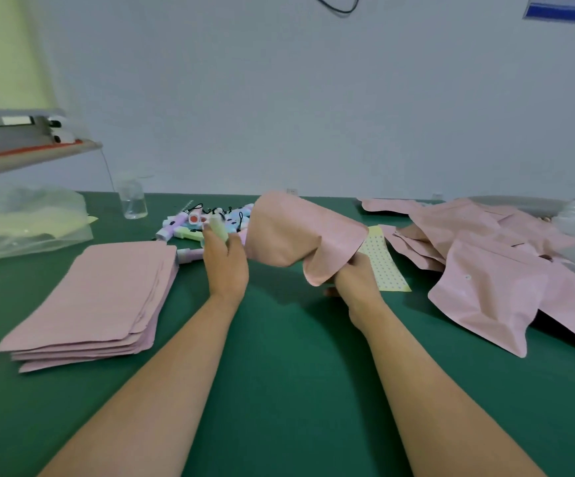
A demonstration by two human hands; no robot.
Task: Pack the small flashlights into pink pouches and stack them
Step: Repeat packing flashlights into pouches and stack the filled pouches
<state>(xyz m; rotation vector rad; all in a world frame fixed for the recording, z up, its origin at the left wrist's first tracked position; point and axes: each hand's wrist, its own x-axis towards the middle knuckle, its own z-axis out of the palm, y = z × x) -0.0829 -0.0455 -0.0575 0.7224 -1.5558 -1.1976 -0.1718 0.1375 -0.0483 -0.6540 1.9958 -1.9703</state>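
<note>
My left hand (225,266) was curled round a pale flashlight (215,227), its end sticking up above my fingers. My right hand (358,284) pinched the pink pouch (299,242) at its curled, gaping edge and held it up off the green table (279,390). The pouch stretched across between my two hands, and its far end sat right against my left fingers. The flashlight was outside the pouch, just beside that end. I couldn't see whether anything lay inside the pouch.

Just beyond my left hand lay the heap of small flashlights (196,220), lilac, blue and yellow, black cords tangled over them. One lilac one lay apart, near my left thumb side.

Out to the left of my left hand sat the stack of flat pink pouches (96,297), edges roughly squared. Out past my right hand was a loose pile of pink pouches (485,263), puffed and overlapping. What they held was hidden.

A dotted yellow sheet (382,266) lay under and behind my right hand. Far beyond the left stack stood a clear bottle (134,201) and a clear plastic bag (28,222) holding something pale yellow.
</note>
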